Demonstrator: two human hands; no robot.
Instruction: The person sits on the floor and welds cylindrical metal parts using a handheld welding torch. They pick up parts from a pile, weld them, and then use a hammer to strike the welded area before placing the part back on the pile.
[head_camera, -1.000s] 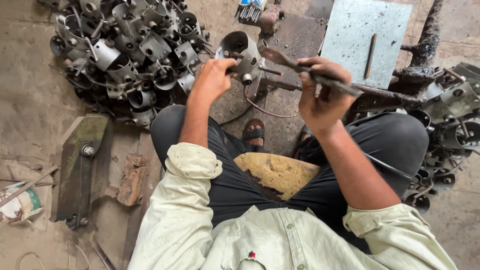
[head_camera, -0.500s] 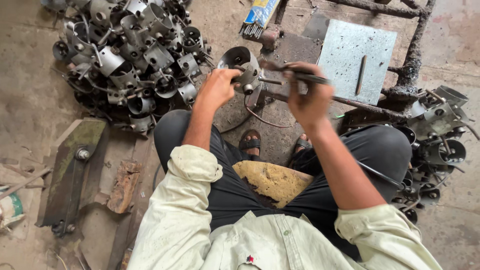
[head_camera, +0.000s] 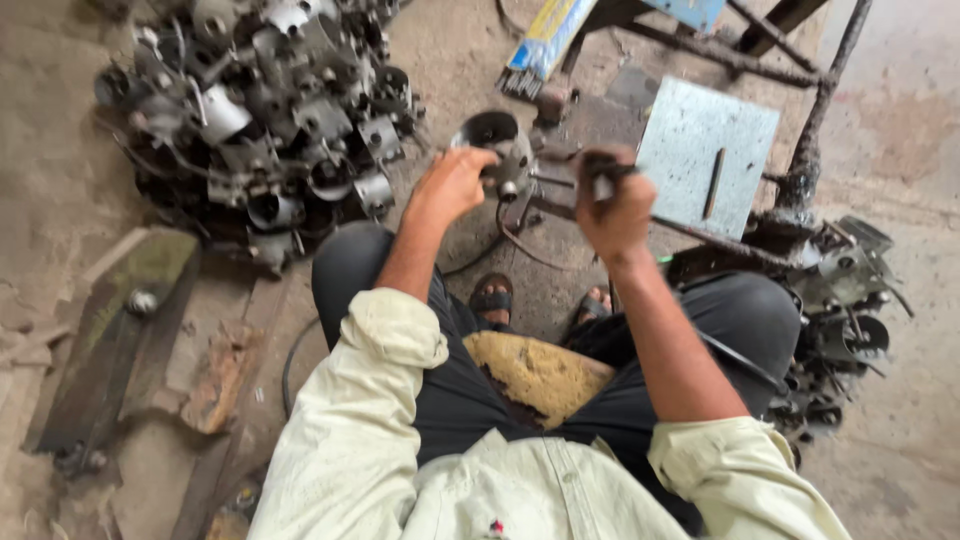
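Note:
I sit on the ground with my knees spread. My left hand (head_camera: 450, 185) grips a round metal part (head_camera: 497, 145) with an open ring and a short tube, held in front of me. My right hand (head_camera: 612, 205) is closed around the dark handle of a long thin tool (head_camera: 700, 232) whose shaft runs off to the right; the tool's head end near the metal part is blurred. Both hands are close together above my sandalled feet (head_camera: 492, 297).
A large pile of similar grey metal parts (head_camera: 270, 110) lies at upper left, and a smaller pile (head_camera: 845, 300) at right. A pale metal plate (head_camera: 705, 155) with a rod on it lies ahead. A packet of rods (head_camera: 545, 45), a rusty frame (head_camera: 810, 150) and a wooden block (head_camera: 120, 330) surround me.
My view has shifted, so the piles and plate sit differently in the frame. My right hand has come closer to the metal part; my left hand keeps hold of it.

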